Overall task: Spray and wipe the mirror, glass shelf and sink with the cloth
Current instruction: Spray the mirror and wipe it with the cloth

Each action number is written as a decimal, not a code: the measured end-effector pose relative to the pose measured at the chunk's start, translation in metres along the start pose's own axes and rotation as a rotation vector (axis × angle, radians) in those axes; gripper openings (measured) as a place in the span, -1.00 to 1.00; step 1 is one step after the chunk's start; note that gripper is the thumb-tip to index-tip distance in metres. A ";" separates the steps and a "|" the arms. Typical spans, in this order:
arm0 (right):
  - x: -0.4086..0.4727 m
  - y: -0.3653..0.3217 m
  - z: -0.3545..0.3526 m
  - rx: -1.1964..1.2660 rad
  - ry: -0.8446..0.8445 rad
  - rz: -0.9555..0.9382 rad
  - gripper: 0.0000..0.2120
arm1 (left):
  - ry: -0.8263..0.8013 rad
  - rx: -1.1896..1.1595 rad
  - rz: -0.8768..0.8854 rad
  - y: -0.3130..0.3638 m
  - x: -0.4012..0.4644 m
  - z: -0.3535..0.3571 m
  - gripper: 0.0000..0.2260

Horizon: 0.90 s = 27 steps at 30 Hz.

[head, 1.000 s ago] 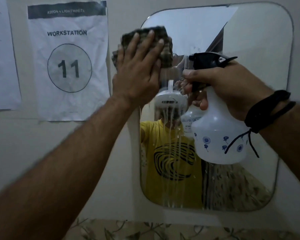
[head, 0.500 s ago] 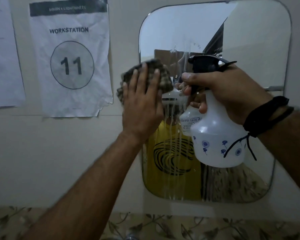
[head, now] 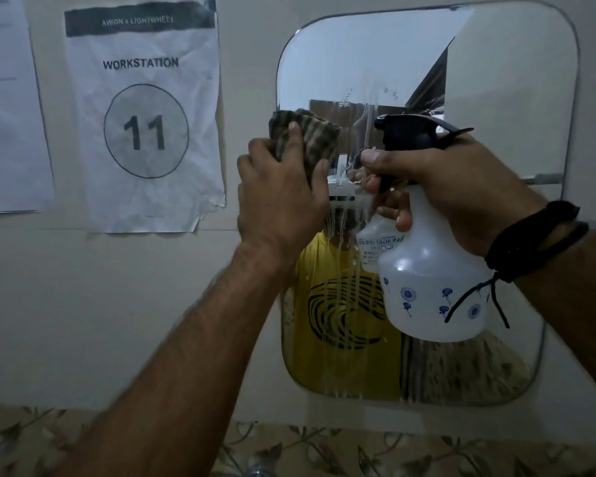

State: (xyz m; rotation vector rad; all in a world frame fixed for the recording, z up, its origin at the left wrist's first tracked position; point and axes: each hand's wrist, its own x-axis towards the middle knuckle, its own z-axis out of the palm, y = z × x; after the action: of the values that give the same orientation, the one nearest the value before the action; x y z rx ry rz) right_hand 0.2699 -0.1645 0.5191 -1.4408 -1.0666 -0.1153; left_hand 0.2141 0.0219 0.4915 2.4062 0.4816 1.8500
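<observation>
My left hand is gripping the striped cloth against the mirror's left edge; my right hand is clutching the spray bottle before the mirror.

I see both my forearms bare, and a black cord band knotted round my right wrist, ends dangling.

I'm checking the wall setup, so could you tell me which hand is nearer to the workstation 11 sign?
Left. The left hand, gripping the cloth, sits just right of the workstation 11 sign. The right hand holds the spray bottle farther right, before the mirror.
</observation>
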 end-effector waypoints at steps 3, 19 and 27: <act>-0.001 -0.003 0.001 0.000 0.004 0.001 -0.68 | -0.003 0.012 -0.009 0.009 0.030 -0.008 -0.40; -0.016 0.015 0.008 -0.014 -0.009 0.050 -0.67 | -0.112 -0.017 0.172 -0.031 -0.051 0.032 -0.44; -0.019 0.019 0.011 -0.014 -0.017 0.053 -0.70 | -0.029 0.006 0.266 -0.042 -0.045 0.038 -0.52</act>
State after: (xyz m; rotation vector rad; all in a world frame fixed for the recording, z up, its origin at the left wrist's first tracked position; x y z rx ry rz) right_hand 0.2654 -0.1613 0.4906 -1.4834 -1.0430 -0.0725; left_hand 0.2311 0.0539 0.4290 2.6063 0.1705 1.9062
